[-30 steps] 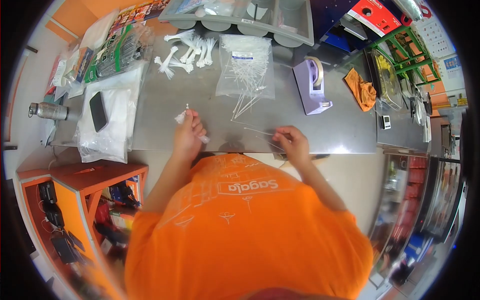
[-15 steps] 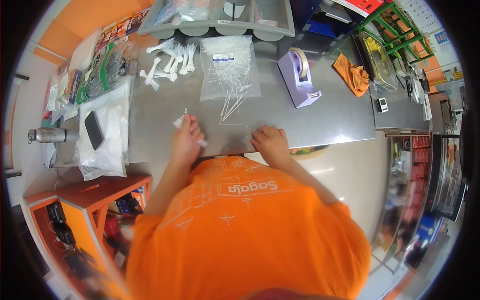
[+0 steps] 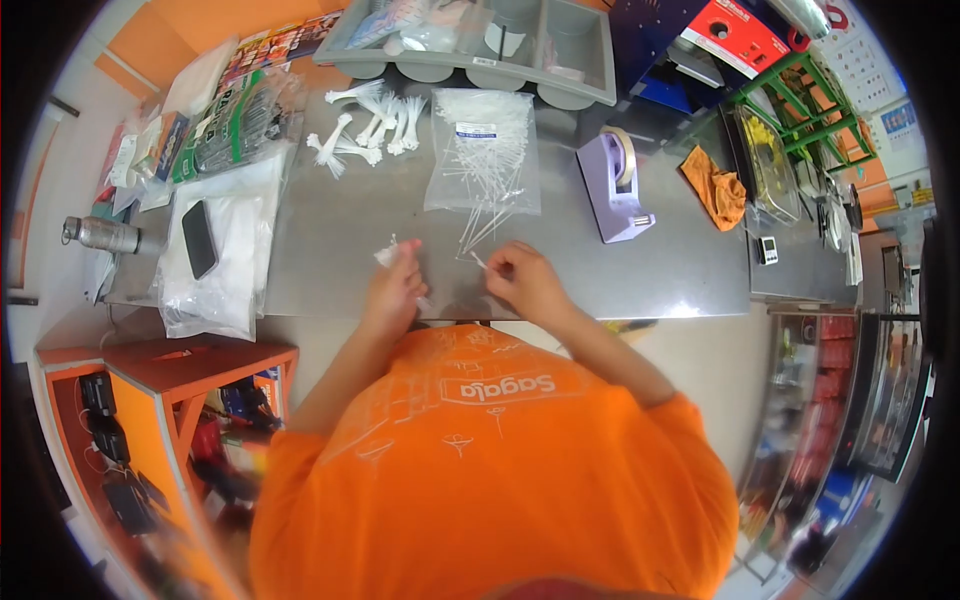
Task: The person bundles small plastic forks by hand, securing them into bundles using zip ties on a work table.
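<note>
My left hand (image 3: 397, 280) is closed around a small bunch of white cable ties (image 3: 386, 254), whose ends stick out above the thumb. My right hand (image 3: 524, 277) pinches a white cable tie (image 3: 477, 260) by the table's front edge; the fingers partly hide it. Just beyond the hands lies a clear plastic bag (image 3: 483, 150) of cable ties, its mouth toward me and several loose ties (image 3: 482, 228) poking out. Several bundled cable ties (image 3: 365, 125) lie to the left of the bag.
A lilac tape dispenser (image 3: 612, 190) stands right of the bag, with an orange cloth (image 3: 714, 188) farther right. At the left, a phone (image 3: 199, 240) lies on plastic-wrapped white packs (image 3: 245, 225) near a metal bottle (image 3: 100, 235). A grey divided tray (image 3: 470, 65) sits at the back.
My right hand has moved from resting by the table edge to pinching a cable tie near the bag's mouth. My left hand keeps its bunch. The view has shifted slightly.
</note>
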`<state>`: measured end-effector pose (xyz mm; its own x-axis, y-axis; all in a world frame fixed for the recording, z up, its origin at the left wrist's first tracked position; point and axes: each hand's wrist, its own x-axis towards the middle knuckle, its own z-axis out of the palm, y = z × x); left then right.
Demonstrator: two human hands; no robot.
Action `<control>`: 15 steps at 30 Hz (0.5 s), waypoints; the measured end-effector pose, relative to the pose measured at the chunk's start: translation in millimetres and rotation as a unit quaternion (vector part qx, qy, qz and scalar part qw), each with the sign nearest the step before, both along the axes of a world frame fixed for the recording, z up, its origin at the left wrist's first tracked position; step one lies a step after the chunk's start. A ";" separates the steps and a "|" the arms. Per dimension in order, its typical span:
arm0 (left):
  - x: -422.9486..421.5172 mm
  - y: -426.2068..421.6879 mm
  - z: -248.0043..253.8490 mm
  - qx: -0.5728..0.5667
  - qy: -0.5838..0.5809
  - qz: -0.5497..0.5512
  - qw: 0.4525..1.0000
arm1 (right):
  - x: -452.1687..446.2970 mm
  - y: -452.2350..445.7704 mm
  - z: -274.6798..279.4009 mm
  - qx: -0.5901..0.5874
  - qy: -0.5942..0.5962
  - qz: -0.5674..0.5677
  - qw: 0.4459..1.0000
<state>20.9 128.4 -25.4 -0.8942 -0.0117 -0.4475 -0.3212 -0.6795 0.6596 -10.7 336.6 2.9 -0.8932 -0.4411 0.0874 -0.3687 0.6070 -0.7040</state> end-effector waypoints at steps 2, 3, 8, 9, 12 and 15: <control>3.1 8.4 4.3 0.012 0.007 -0.066 0.998 | -0.1 -27.7 5.4 -0.171 -0.132 -0.020 0.976; 4.9 13.1 6.2 0.010 0.011 -0.064 0.998 | -0.2 -40.9 4.9 -0.199 -0.143 -0.021 0.969; 9.7 24.9 24.8 -0.032 0.005 -0.014 0.999 | 5.5 -68.7 7.1 -0.188 -0.202 -0.025 0.961; 11.8 19.6 17.8 -0.031 0.004 -0.011 0.999 | 7.2 -68.9 2.7 -0.204 -0.205 0.007 0.957; 17.8 -1.7 -11.7 -0.082 0.009 -0.023 0.996 | 0.5 -57.6 -11.6 -0.174 -0.151 0.050 0.972; 13.6 -10.4 -14.0 -0.177 0.023 0.075 0.981 | -15.9 -26.6 -23.6 0.071 0.121 0.006 0.990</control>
